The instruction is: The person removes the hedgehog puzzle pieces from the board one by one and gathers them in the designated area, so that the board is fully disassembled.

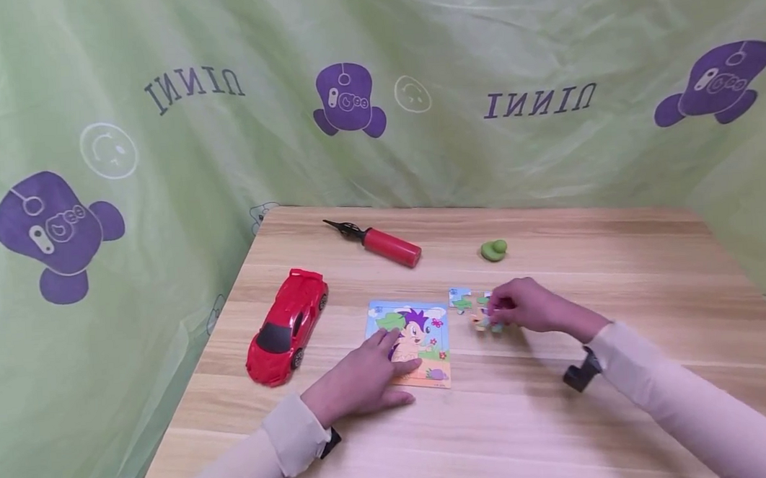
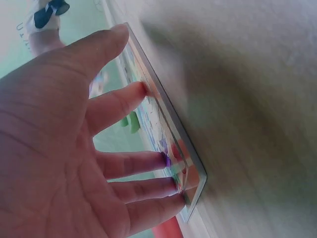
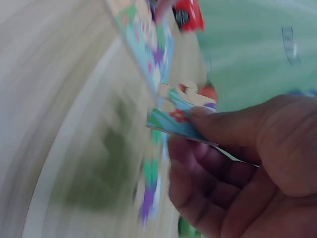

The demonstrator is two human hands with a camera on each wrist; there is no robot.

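A square puzzle board printed with a purple-haired hedgehog lies flat on the table. My left hand rests on its left and lower part, fingers spread and fairly straight; in the left wrist view several fingertips touch the board's surface. To the right of the board, my right hand pinches a puzzle piece between thumb and fingers. That piece shows a red flower on blue and green. More loose pieces lie on the table beside this hand, partly hidden by it.
A red toy car stands left of the board. Behind it lies a red hand pump with a black nozzle. A small green duck-like toy sits behind the right hand. Green printed fabric hangs along the table's back edge.
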